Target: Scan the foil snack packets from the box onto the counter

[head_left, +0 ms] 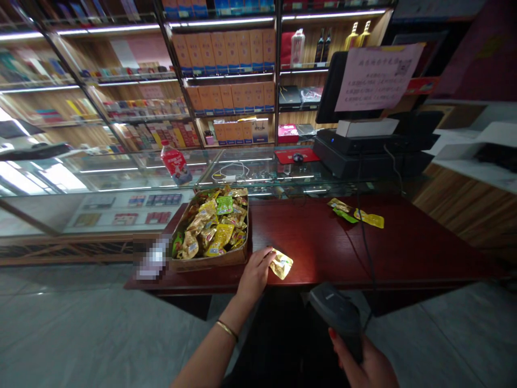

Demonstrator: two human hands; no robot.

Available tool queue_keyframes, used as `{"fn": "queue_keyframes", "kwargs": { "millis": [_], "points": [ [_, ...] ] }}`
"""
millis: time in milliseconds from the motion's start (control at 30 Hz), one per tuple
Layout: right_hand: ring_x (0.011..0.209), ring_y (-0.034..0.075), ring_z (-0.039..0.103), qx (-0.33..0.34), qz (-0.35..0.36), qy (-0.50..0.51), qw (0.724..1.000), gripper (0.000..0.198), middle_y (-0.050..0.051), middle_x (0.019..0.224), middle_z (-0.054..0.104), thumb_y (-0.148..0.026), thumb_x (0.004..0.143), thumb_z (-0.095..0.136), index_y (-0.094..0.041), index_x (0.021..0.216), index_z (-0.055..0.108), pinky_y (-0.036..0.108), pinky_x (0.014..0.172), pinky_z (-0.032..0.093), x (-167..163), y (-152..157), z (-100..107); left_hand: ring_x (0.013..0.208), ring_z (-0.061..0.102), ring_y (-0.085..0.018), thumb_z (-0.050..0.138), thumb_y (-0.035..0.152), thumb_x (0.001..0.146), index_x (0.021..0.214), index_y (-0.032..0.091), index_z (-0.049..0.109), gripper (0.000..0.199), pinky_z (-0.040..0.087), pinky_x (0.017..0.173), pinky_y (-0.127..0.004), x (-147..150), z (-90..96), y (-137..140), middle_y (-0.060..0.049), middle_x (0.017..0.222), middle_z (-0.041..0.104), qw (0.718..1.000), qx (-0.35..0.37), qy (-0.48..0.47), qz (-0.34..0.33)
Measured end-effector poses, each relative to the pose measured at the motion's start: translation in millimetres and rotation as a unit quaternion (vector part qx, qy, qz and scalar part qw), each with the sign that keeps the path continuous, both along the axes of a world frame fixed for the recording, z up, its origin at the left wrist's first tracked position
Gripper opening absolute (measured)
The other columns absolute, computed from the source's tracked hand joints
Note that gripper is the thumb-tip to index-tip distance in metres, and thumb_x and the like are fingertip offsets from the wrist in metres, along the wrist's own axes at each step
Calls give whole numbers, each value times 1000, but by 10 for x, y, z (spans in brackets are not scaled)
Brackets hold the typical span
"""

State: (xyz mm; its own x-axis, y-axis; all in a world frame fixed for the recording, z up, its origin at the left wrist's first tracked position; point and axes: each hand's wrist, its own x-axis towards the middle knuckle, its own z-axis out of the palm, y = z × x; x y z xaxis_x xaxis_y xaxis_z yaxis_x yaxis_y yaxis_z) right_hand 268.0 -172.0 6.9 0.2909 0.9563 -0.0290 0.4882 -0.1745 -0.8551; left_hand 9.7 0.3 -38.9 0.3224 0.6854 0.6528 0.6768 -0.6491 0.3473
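Gold packet (283, 265), brightly lit near the front edge of the red desk (291, 229), and the left hand (255, 267) is on its corner, fingers together, apparently pinching the foil! Looks light, crinkly, probably slick; a sealed edge should grip best, sparing the soft middle. Over in the right hand (365, 358), fingers curl round the scanner (335, 310), handle snugly wrapped.

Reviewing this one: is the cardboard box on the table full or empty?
Full: gold, yellow and green packets are heaped across the open cardboard box.
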Motion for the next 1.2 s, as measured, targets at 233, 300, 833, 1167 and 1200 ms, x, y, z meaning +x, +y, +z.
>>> {"fn": "queue_keyframes", "kwargs": {
  "millis": [233, 300, 833, 1167, 1200],
  "points": [
    [114, 32, 74, -15, 107, -31, 994, 52, 11, 117, 81, -59, 94, 56, -19, 125, 71, 32, 91, 61, 24, 86, -27, 122, 61, -22, 45, 7, 99, 134, 23, 60, 41, 55, 103, -44, -20, 41, -17, -11, 131, 67, 999, 18, 13, -30],
    [116, 31, 73, -2, 117, -41, 992, 49, 10, 120, 80, -56, 95, 56, -21, 126, 71, 31, 92, 61, -15, 123, 31, 122, 61, -22, 45, 7, 99, 134, 22, 60, 41, 55, 103, -43, -25, 47, -21, -11, 131, 67, 999, 20, 16, -32],
    [109, 31, 76, -10, 110, -44, 993, 47, 10, 110, 83, -57, 95, 53, -22, 119, 73, 31, 87, 61, -111, 228, 112, 120, 63, -23, 47, 6, 97, 134, 23, 62, 44, 57, 101, -46, -8, 24, -1, -12, 130, 68, 1000, -9, 19, -14],
    [99, 28, 80, 4, 128, -49, 991, 44, 9, 102, 84, -56, 95, 53, -22, 114, 75, 26, 79, 61, -130, 262, 131, 120, 62, -24, 50, 9, 98, 132, 19, 62, 38, 56, 102, -44, -14, 13, 6, -13, 132, 66, 1000, -9, 19, -10],
    [102, 28, 79, -4, 133, -47, 990, 45, 9, 105, 83, -56, 95, 53, -22, 116, 74, 27, 82, 61, -115, 236, 126, 120, 62, -24, 50, 10, 98, 132, 19, 62, 37, 56, 102, -44, -14, 20, 3, -13, 132, 66, 1000, -10, 22, -9]
  ]
}}
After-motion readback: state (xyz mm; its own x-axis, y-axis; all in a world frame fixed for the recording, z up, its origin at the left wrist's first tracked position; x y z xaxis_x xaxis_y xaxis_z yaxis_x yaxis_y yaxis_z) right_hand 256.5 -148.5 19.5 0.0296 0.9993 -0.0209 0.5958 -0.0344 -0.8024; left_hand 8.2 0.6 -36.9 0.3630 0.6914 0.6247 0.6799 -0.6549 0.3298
